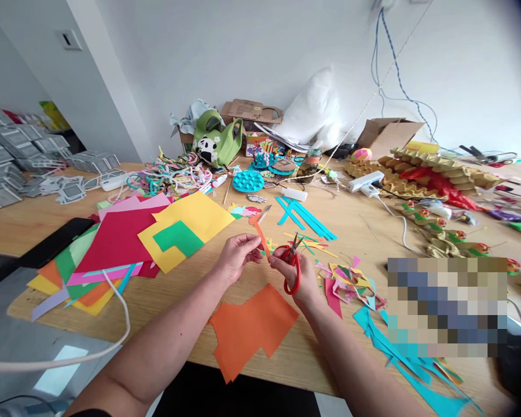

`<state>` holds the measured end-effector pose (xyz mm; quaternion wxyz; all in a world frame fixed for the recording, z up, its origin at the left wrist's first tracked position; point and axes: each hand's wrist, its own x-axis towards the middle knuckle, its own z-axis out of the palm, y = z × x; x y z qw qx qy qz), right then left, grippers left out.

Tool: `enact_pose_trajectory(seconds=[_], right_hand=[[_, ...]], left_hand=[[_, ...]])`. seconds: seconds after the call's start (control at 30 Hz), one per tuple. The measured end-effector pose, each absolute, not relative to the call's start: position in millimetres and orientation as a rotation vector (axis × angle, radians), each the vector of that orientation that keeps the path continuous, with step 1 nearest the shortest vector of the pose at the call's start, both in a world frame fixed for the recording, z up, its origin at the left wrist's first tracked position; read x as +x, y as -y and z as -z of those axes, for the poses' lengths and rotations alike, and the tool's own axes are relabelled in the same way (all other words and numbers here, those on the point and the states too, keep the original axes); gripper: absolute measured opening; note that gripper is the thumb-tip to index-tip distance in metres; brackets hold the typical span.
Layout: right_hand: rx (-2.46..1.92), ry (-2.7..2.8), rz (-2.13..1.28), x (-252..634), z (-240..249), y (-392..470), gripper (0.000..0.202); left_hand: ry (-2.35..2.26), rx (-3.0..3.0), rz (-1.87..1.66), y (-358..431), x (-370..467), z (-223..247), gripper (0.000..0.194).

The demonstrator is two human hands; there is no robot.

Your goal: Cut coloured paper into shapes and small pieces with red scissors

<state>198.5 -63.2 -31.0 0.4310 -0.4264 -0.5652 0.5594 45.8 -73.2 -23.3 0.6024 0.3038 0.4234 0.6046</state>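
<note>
My left hand (242,255) is closed at the fingertips beside a narrow orange paper strip (263,236); whether those fingers pinch it is too small to tell. The strip's lower end is between the thumb and fingers of my right hand (293,269). Red-handled scissors (292,278) hang on my right hand too, their blades pointing up and away and slightly apart. Nearer to me, a larger orange sheet (256,331) with cut-out edges lies on the table's front part. Small yellow and green scraps lie just beyond my hands.
Coloured sheets (117,237) pile up at the left, by a black flat device (56,242). Blue strips (306,217) lie beyond my hands. Paper scraps (351,284) and blue pieces (399,347) are at the right. A white cable (124,307) loops over the left edge.
</note>
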Motion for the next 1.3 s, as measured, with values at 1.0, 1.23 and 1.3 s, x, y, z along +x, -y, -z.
enact_pose_trajectory(seconds=[1.0, 1.23, 1.3], right_hand=[[-1.213, 1.913, -1.514, 195.4, 17.6, 79.0, 0.058], [-1.208, 1.932, -1.518, 194.3, 15.5, 79.8, 0.056], [-1.208, 1.931, -1.527, 194.3, 15.6, 79.9, 0.056]], left_hand=[[-1.080, 0.696, -1.527, 72.9, 42.7, 16.7, 0.032], [-1.085, 0.730, -1.538, 73.3, 43.2, 15.5, 0.029], [-1.087, 0.739, -1.536, 73.4, 43.3, 15.8, 0.028]])
